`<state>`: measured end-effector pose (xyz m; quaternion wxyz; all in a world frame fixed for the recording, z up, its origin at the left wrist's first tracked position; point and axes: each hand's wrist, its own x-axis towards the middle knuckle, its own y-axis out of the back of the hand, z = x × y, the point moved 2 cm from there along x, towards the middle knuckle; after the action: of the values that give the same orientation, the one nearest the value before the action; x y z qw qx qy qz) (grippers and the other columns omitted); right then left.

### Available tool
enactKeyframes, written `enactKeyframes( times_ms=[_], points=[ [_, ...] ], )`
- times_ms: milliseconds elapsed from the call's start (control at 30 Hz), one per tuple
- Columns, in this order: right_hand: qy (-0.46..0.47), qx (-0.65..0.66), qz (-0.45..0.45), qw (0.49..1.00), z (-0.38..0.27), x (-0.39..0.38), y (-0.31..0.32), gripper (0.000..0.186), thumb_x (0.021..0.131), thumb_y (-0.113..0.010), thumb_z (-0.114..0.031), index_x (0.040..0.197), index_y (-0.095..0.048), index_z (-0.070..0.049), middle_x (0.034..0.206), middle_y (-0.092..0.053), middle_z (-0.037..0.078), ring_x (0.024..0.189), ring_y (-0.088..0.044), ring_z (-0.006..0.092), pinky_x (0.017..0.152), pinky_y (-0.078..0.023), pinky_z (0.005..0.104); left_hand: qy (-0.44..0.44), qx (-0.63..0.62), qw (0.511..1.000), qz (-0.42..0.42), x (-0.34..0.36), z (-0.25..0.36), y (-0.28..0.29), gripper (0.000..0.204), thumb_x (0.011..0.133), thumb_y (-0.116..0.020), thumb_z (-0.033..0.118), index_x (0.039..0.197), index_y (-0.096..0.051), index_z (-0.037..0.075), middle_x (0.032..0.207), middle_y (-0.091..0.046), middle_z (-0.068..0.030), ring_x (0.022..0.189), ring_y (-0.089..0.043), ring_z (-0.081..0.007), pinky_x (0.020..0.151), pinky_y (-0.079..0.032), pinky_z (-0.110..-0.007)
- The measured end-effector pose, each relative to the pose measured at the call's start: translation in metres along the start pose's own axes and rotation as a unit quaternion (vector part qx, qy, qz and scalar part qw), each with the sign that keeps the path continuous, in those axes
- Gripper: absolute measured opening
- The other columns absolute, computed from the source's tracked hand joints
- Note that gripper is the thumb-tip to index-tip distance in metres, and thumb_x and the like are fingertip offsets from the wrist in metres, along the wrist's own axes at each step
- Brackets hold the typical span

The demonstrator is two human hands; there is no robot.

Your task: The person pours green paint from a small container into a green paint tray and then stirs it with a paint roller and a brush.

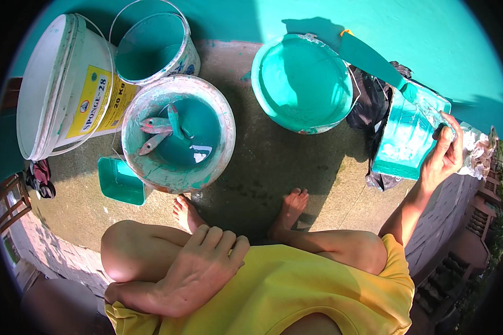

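- Clasping a teal-coated painting tool [374, 60] by its handle, the right hand [444, 151] is hovering at the right edge of the teal paint tray [395, 168], thumb and fingers wrapping the grip (brush or roller, the coating makes it hard to tell).
- The tool's broad end is reaching past the tray's left corner on the wall side, an orange tip showing at its far end; whether it is touching the rim, I cannot tell.
- The left hand [207, 268] is resting across the lap by the left knee, its fingers loosely bent and, as far as shows, grasping nothing.
- Judging by the wet sheen in the tray, the person is probably loading the tool with paint or wiping off the excess.
- Moving on from here is calling for a firm wrist, a tilt that keeps drips within the tray's edges, and some clearance from the teal bucket [288, 124], which is standing near the floor's wall-side edge.
- A black plastic bag [369, 106] is lying between that bucket and the tray's left edge.
- Toward the floor's left side, a paint-smeared round pail [176, 181] is holding teal liquid with three handles [156, 124] sticking out, and a small rectangular container [122, 192] is sitting just beside it.
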<state>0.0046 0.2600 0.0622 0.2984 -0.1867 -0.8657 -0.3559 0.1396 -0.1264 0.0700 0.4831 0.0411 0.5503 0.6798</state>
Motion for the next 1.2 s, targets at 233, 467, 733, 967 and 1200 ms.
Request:
enactKeyframes(
  times_ms=[233,467,733,967,1200],
  points=[
    [-0.010,0.001,-0.015,1.000,0.001,-0.002,-0.001,0.024,0.101,-0.061,-0.019,0.112,-0.068,0.001,0.090,-0.064,0.002,0.070,-0.047,0.0049,0.062,-0.037,0.0200,-0.020,0.043,0.997,-0.056,0.004,0.000,0.011,0.040,0.081,-0.072,0.027,0.111,-0.059,0.005,0.093,-0.056,-0.0087,0.091,-0.055,-0.0253,0.083,-0.046,-0.036],
    [-0.022,0.006,-0.026,0.999,0.003,-0.002,-0.003,0.024,0.100,-0.061,-0.019,0.113,-0.068,0.000,0.088,-0.064,0.001,0.069,-0.045,0.0045,0.061,-0.034,0.0195,-0.028,0.064,0.998,0.000,0.005,0.000,0.008,0.058,0.055,-0.075,0.027,0.104,-0.053,0.004,0.089,-0.053,-0.0076,0.086,-0.054,-0.0230,0.077,-0.046,-0.033],
    [-0.045,-0.005,-0.107,0.993,-0.001,0.002,-0.021,0.022,0.097,-0.066,-0.013,0.113,-0.068,0.000,0.100,-0.068,0.006,0.084,-0.055,0.0113,0.078,-0.045,0.0259,-0.043,0.107,0.993,0.040,0.006,-0.002,0.000,0.094,0.013,-0.079,0.028,0.096,-0.044,0.003,0.086,-0.048,-0.0062,0.083,-0.053,-0.0200,0.074,-0.046,-0.028],
    [0.089,-0.084,-0.323,0.938,0.040,0.012,-0.114,0.027,0.086,-0.073,-0.011,0.113,-0.070,-0.007,0.091,-0.064,0.012,0.087,-0.058,0.0300,0.080,-0.047,0.0397,-0.030,0.020,0.999,-0.036,0.009,0.000,0.011,0.042,0.079,-0.074,0.026,0.110,-0.059,0.003,0.093,-0.057,-0.0095,0.090,-0.056,-0.0260,0.084,-0.047,-0.037],
    [0.064,-0.127,-0.352,0.925,0.083,0.014,-0.120,0.022,0.091,-0.069,-0.016,0.111,-0.069,-0.005,0.099,-0.070,0.013,0.090,-0.061,0.0298,0.085,-0.048,0.0367,0.001,-0.002,1.000,-0.017,0.001,0.001,0.004,0.042,0.078,-0.074,0.026,0.110,-0.060,0.002,0.094,-0.058,-0.0098,0.090,-0.057,-0.0264,0.083,-0.047,-0.037]
  ],
)
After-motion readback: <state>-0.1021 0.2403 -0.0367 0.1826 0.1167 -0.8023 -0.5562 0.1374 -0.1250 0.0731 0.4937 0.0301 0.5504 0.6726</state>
